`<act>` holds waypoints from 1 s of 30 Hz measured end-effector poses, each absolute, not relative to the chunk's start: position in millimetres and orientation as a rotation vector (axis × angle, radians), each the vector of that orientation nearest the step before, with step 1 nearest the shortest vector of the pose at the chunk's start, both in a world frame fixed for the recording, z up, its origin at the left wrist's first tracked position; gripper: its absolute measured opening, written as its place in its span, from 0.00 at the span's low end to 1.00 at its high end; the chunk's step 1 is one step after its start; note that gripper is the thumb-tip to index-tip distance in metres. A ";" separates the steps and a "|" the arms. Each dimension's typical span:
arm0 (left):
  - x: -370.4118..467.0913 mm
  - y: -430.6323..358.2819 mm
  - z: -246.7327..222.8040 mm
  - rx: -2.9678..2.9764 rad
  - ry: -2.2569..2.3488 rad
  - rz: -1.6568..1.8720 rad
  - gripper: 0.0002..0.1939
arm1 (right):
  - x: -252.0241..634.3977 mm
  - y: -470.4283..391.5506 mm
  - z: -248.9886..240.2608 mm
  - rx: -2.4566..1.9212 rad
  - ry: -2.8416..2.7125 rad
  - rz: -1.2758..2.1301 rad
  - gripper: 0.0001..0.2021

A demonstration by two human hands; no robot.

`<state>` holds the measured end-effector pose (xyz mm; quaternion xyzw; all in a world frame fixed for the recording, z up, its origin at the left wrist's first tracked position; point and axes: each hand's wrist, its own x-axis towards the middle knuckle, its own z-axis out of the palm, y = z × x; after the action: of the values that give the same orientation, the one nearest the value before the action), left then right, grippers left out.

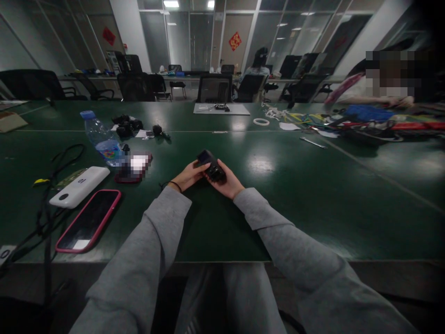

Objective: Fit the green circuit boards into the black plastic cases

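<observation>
A small black handheld device [216, 172] with a dark screen is held just above the green table, in front of my body. My left hand [189, 176] grips its left side, the thumb lying across it. My right hand [229, 182] closes round the right side, with some fingers hidden beneath. Both hands touch the device, and their wrists are close to the tabletop. To the left of my left hand lies a phone in a dark red case [127, 178], its screen lit and partly blurred out.
On the left are a water bottle [100, 139], a white power bank [79, 187], a pink-cased phone [88, 222] and black cables [48, 199]. Black parts [127, 125] lie beyond. Tangled cables [365, 120] and a seated person [361, 88] are at the right. The green table [313, 195] extends around.
</observation>
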<state>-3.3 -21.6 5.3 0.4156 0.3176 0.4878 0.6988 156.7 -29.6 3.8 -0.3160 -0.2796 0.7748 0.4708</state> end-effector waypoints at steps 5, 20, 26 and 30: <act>-4.1 -23.2 5.5 0.955 0.726 1.117 0.26 | 152.8 -31.1 3.2 -0.771 -0.808 1.874 0.19; -13.5 -20.8 9.0 1.040 0.837 1.202 0.35 | 156.2 -33.2 2.9 -0.860 -1.146 1.500 0.27; -13.6 -21.8 9.7 1.062 0.815 1.186 0.41 | 159.1 -30.1 0.8 -0.840 -1.076 1.545 0.24; -12.9 -22.8 11.5 1.048 0.867 1.184 0.41 | 160.2 -28.5 0.0 -0.842 -1.075 1.557 0.23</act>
<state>-12.9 -22.8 11.5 0.4558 0.3770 0.5150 0.6203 160.2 -28.5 0.0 -0.3498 -0.4464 0.6466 0.5103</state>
